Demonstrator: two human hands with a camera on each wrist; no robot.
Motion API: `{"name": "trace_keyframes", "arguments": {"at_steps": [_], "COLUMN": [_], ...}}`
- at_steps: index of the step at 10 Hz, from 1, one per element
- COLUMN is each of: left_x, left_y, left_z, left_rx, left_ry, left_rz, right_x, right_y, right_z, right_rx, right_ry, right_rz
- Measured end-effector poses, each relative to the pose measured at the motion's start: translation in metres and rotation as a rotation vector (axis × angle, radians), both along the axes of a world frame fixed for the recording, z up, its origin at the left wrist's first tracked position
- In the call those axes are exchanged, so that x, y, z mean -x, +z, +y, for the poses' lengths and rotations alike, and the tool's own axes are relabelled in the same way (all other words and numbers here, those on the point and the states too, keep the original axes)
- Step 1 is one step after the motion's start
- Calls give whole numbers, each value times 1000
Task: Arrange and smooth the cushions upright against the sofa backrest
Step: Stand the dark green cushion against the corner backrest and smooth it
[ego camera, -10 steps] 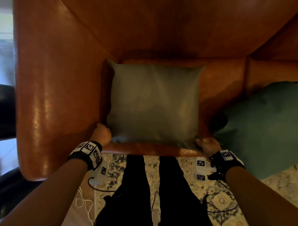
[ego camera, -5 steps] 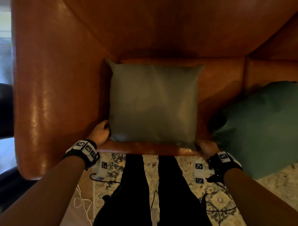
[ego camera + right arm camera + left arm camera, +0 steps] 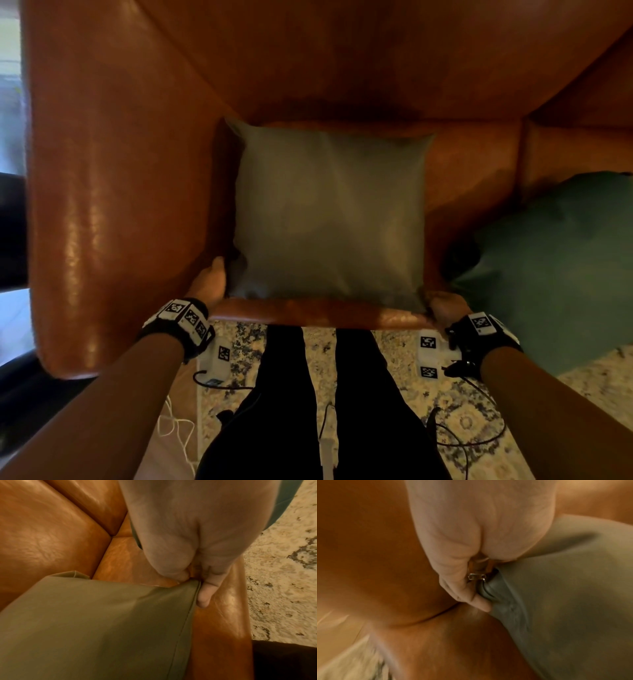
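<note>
An olive-green leather cushion (image 3: 329, 219) lies flat on the seat of the tan leather sofa, its far edge near the backrest (image 3: 342, 61). At the near-left corner my left hand (image 3: 210, 284) holds on. The left wrist view shows the left hand (image 3: 476, 588) with fingers curled round the cushion (image 3: 565, 595) beside its zipper pull (image 3: 476, 576). My right hand (image 3: 445, 306) holds the near-right corner at the seat's front edge. In the right wrist view, the right hand (image 3: 193, 580) pinches the cushion (image 3: 102, 622) between thumb and fingers.
A teal cushion (image 3: 555, 260) lies on the seat to the right, hanging over the front edge. The wide left armrest (image 3: 102, 188) stands close beside the olive cushion. I stand on a patterned rug (image 3: 394, 359) at the sofa's front, with cables trailing.
Both hands keep their hold on the near corners. The left hand has crept slightly further along the cushion's left side; the cushion has barely shifted.
</note>
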State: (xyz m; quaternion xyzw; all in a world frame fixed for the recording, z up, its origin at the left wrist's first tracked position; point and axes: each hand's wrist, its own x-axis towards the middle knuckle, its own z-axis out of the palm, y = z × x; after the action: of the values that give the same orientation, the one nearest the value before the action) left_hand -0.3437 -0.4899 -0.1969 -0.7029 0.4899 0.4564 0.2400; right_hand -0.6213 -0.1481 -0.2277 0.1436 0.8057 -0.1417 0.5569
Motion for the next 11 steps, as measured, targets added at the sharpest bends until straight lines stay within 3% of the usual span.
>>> {"name": "trace_keyframes", "arguments": {"at_steps": [1, 2, 3, 4, 5, 7, 8, 9, 11], "left_x": [-12, -15, -17, -17, -18, -23, -27, -27, -18], "left_y": [-4, -2, -9, -12, -4, 7, 4, -2, -7], "left_z": [3, 10, 16, 23, 28, 30, 26, 25, 25], "left_rx": [-21, -144, -167, -142, -176, -211, -242, -224, -148], "left_ry": [144, 289, 197, 284, 481, 490, 447, 384, 359], "left_rz": [60, 133, 151, 138, 193, 170, 109, 55, 28], "right_x": [3, 7, 14, 16, 19, 14, 12, 3, 1], "right_y": [-22, -26, -23, -25, -35, -24, -25, -23, -11], "right_z": [10, 16, 17, 25, 30, 23, 21, 21, 15], "right_rx": [-8, -49, -8, -9, -32, -67, -23, -41, -84], "right_ry": [-511, -443, -482, -531, -625, 52, -263, -60, -34], "right_rz": [37, 70, 107, 129, 175, 135, 102, 71, 80]}}
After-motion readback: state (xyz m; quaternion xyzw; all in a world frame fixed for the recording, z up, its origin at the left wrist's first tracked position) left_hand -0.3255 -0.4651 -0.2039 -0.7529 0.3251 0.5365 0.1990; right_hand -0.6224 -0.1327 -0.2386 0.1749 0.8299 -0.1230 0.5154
